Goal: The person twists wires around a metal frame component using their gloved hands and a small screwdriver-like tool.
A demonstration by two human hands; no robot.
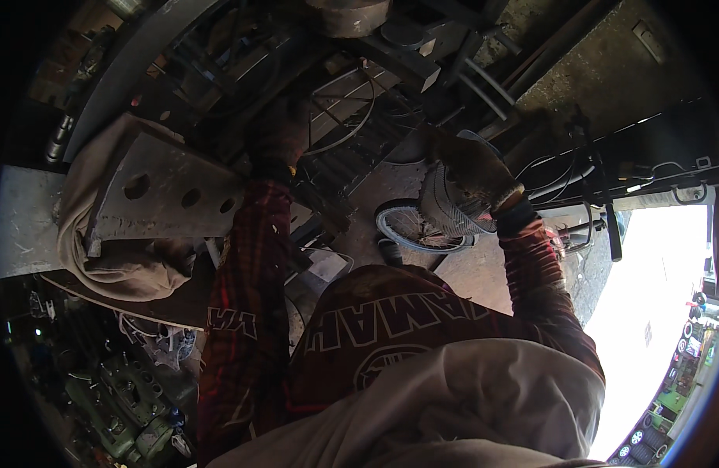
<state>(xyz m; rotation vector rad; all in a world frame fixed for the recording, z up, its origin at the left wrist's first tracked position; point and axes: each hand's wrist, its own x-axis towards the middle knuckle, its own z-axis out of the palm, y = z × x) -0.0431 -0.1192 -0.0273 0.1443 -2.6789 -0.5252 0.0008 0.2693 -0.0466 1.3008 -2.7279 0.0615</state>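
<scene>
Beige cloth (469,398) is foremost; beyond, a spoked ring (342,98) slants lengthwise up-right between left hand (278,136) and right hand (475,168), both grips unclear.

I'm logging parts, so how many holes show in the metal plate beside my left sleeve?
3, in a row along the metal plate: the largest hole at the left, the middle hole, and the smallest hole nearest the left sleeve. The sleeve may hide others.
</scene>
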